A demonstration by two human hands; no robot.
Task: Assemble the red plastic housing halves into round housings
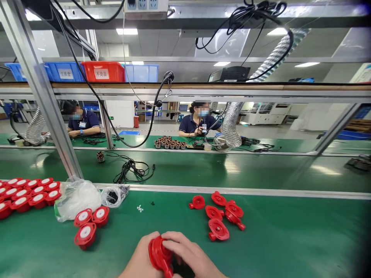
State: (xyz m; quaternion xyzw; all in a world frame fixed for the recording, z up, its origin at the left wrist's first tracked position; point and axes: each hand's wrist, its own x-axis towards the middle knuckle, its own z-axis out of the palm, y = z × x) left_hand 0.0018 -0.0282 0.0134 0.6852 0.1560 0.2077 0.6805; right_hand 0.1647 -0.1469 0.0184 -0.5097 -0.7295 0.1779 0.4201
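Both my hands meet at the bottom middle over a red plastic housing [159, 255]. My left hand [142, 258] cups it from the left, fingers closed round it. My right hand [193, 255] presses its fingers onto the top of the same part. Several loose red covers [222, 216] lie on the green mat to the right. Three red housings with white discs [89, 224] sit to the left of my hands. Small white bits [140, 208] lie on the mat ahead.
More red parts with white discs [27, 191] are lined up at the far left beside clear plastic bags [77, 197]. A green conveyor [203, 170] with black cables [131, 170] runs behind. Two people sit across it, with copper motor stators [170, 143] between.
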